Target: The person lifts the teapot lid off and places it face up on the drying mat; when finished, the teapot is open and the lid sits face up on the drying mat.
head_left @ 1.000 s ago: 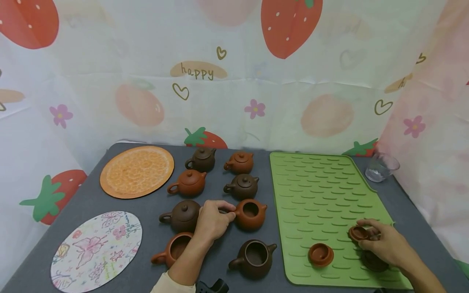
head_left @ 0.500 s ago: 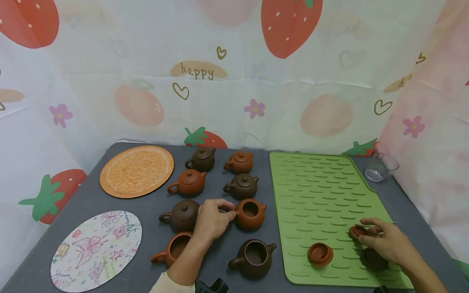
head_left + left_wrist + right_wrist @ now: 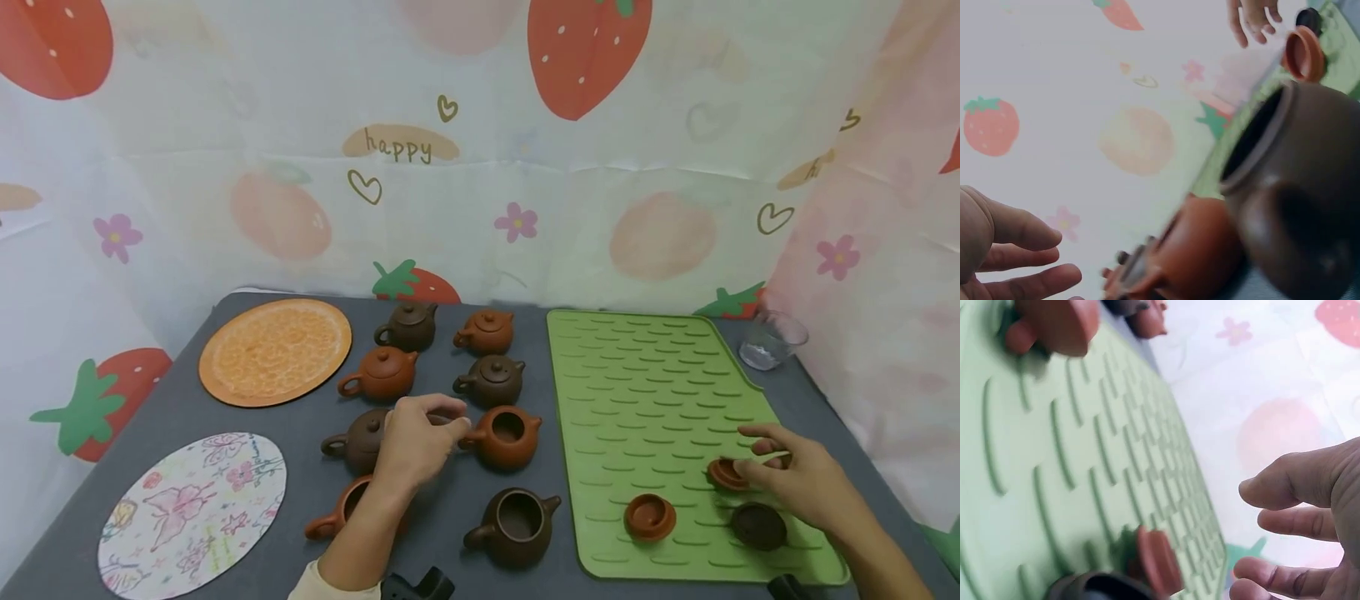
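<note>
My left hand (image 3: 420,442) hovers by the handle of an uncovered red-clay teapot (image 3: 507,439), thumb and fingers apart in the left wrist view with nothing between them. Under that wrist, another open-topped red-clay teapot (image 3: 322,527) is partly hidden. A dark-brown uncovered teapot (image 3: 517,546) stands nearer the front. On the green ridged mat (image 3: 637,383) lie three teapot lids: a red-clay lid (image 3: 650,517), a dark lid (image 3: 758,526) and a second red-clay lid (image 3: 726,473). Right beside this last one is my right hand (image 3: 802,479); its fingers are spread in the right wrist view, gripping nothing.
Several lidded teapots, among them a dark one (image 3: 407,326) and a red-clay one (image 3: 379,373), stand further back. An orange round board (image 3: 275,352) and a patterned white oval (image 3: 192,512) lie at the left. A clear glass (image 3: 771,342) stands at the far right corner.
My right hand has let go of the red-clay lid, which rests on the mat. My left hand has loosened from the red-clay teapot's handle and shifted a little to the left.
</note>
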The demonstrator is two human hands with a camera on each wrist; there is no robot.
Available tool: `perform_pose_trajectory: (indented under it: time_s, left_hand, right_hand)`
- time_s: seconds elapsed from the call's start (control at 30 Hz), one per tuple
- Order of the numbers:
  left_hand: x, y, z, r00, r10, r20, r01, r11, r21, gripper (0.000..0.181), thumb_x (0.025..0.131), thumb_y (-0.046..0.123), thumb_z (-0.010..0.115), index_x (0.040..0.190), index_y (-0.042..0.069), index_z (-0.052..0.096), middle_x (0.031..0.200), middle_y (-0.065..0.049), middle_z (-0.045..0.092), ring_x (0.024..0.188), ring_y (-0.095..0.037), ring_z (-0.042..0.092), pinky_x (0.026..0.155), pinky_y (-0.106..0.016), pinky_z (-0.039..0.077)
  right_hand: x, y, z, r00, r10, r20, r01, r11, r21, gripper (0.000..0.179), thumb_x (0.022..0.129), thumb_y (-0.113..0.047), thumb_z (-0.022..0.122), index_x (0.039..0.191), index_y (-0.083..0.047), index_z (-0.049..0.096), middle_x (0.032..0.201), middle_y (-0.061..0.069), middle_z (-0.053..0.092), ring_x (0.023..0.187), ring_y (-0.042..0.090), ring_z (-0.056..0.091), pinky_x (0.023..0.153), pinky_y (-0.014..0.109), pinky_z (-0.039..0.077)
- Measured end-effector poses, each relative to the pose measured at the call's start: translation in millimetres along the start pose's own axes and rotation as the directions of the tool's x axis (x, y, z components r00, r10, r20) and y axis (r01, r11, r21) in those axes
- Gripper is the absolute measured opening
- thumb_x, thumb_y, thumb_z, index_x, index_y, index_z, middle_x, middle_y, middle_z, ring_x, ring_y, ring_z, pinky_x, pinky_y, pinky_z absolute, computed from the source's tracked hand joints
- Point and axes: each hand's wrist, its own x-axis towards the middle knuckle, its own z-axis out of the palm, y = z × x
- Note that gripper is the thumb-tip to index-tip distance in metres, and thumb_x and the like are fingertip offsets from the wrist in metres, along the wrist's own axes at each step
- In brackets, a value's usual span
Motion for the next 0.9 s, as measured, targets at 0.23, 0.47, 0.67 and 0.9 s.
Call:
perform_pose_trajectory:
  time_s: [0.23, 0.47, 0.67, 0.9]
  left_hand:
    - [-7.0, 11.0, -28.2, 0.998, 0.041, -0.056, -0.04, 0.999, 0.024, 0.017, 0.084, 0.01, 0.074, 0.1, 0.012, 0.076, 0.089, 0.0, 0.069, 0.078, -0.02, 0.063, 0.061, -0.035, 0.051]
    - [-11.0, 7.4, -57.9, 0.996, 0.066, -0.068, -0.065, 0.998, 0.014, 0.02, 0.085, 0.013, 0.074, 0.105, 0.012, 0.075, 0.093, -0.002, 0.07, 0.081, -0.02, 0.064, 0.067, -0.035, 0.052]
    - [-13.8, -1.9, -78.4, 0.995, 0.081, -0.063, -0.082, 0.997, -0.015, 0.025, 0.087, 0.019, 0.075, 0.11, 0.012, 0.073, 0.097, -0.006, 0.068, 0.086, -0.021, 0.063, 0.067, -0.033, 0.052]
    - [-15.7, -14.7, -92.8, 0.982, 0.156, -0.109, -0.16, 0.987, -0.026, 0.028, 0.087, 0.017, 0.075, 0.113, 0.008, 0.072, 0.103, -0.006, 0.068, 0.09, -0.015, 0.062, 0.075, -0.025, 0.051]
  right_hand:
    - [-9.2, -22, -5, 0.992, -0.097, -0.081, 0.093, 0.995, -0.044, 0.059, 0.093, -0.037, 0.066, 0.138, -0.004, 0.049, 0.117, 0.019, 0.056, 0.091, 0.025, 0.058, 0.064, 0.037, 0.047]
    - [-15.4, -41, -9, 0.975, -0.174, -0.14, 0.166, 0.984, -0.068, 0.052, 0.093, -0.032, 0.067, 0.137, -0.009, 0.053, 0.115, 0.013, 0.057, 0.084, 0.012, 0.056, 0.058, 0.031, 0.044]
    - [-20.8, -58, -8, 0.941, -0.27, -0.201, 0.26, 0.963, -0.078, 0.047, 0.091, -0.022, 0.071, 0.134, -0.01, 0.056, 0.111, 0.008, 0.058, 0.083, 0.007, 0.054, 0.063, 0.026, 0.046]
    - [-23.8, -73, -11, 0.916, -0.338, -0.216, 0.332, 0.941, -0.063, 0.046, 0.09, -0.013, 0.071, 0.133, -0.01, 0.057, 0.112, 0.005, 0.057, 0.086, 0.007, 0.052, 0.065, 0.023, 0.045]
